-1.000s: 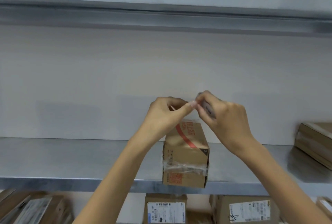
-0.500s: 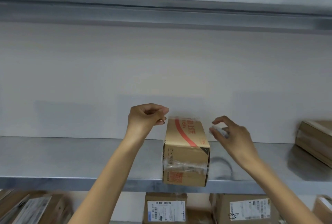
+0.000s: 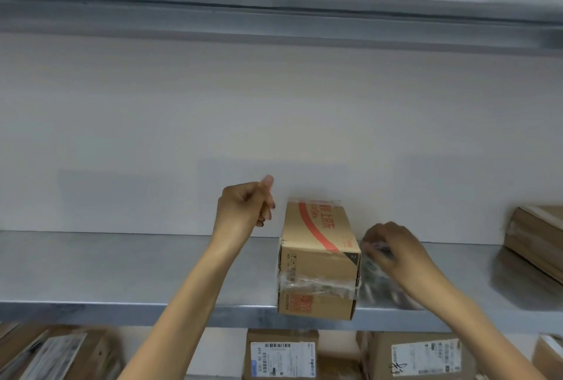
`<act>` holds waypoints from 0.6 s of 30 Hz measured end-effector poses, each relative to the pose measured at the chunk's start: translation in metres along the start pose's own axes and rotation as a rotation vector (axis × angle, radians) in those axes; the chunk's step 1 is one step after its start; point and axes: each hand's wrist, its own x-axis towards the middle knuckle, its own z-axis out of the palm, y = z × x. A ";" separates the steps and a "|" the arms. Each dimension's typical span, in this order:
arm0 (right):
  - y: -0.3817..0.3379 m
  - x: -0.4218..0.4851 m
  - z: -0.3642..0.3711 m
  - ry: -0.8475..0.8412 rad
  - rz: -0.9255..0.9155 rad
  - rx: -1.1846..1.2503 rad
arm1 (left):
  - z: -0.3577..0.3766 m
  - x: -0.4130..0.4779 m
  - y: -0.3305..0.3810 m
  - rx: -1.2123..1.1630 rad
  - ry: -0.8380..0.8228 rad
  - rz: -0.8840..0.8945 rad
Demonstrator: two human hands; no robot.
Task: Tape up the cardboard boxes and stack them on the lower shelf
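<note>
A small cardboard box [image 3: 316, 264] with red print stands on the metal shelf [image 3: 122, 267], its front end hanging slightly over the edge. Clear tape wraps its front face, and a strip of tape sticks up at its far top edge. My left hand [image 3: 243, 207] hovers just left of the box with fingers curled and thumb up, and I see nothing in it. My right hand [image 3: 396, 251] is low on the shelf right of the box and grips a blurred clear tape roll [image 3: 373, 276].
Another cardboard box [image 3: 536, 236] lies at the shelf's right end. On the level below stand labelled boxes [image 3: 281, 352], [image 3: 420, 355] and one at the left [image 3: 51, 352]. An upper metal shelf [image 3: 274, 11] spans overhead.
Both hands have parted from above the box. The left drew back to the left. The right dropped with the tape roll down to the shelf beside the box.
</note>
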 end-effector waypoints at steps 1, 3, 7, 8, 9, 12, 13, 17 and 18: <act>-0.006 0.004 -0.008 0.073 -0.008 0.070 | 0.001 0.001 -0.001 -0.026 0.027 0.001; -0.027 0.014 -0.025 0.186 -0.039 0.268 | 0.005 0.003 -0.001 -0.075 0.077 0.047; -0.076 0.037 -0.035 -0.090 -0.144 0.441 | 0.023 0.008 0.001 0.075 -0.005 0.150; -0.083 0.042 -0.033 -0.189 -0.154 0.387 | 0.028 0.007 0.001 0.146 -0.071 0.153; -0.088 0.045 -0.031 -0.279 -0.150 0.329 | 0.032 0.007 0.000 0.204 -0.133 0.134; -0.092 0.049 -0.028 -0.354 -0.127 0.194 | 0.033 0.010 -0.005 0.310 -0.231 0.066; -0.093 0.050 -0.028 -0.334 -0.134 0.131 | 0.033 0.012 -0.005 0.357 -0.246 0.063; -0.096 0.050 -0.019 -0.222 -0.075 -0.110 | 0.035 0.018 0.000 0.589 -0.312 0.109; -0.091 0.048 -0.017 -0.173 0.003 -0.181 | 0.035 0.018 0.001 0.613 -0.330 0.103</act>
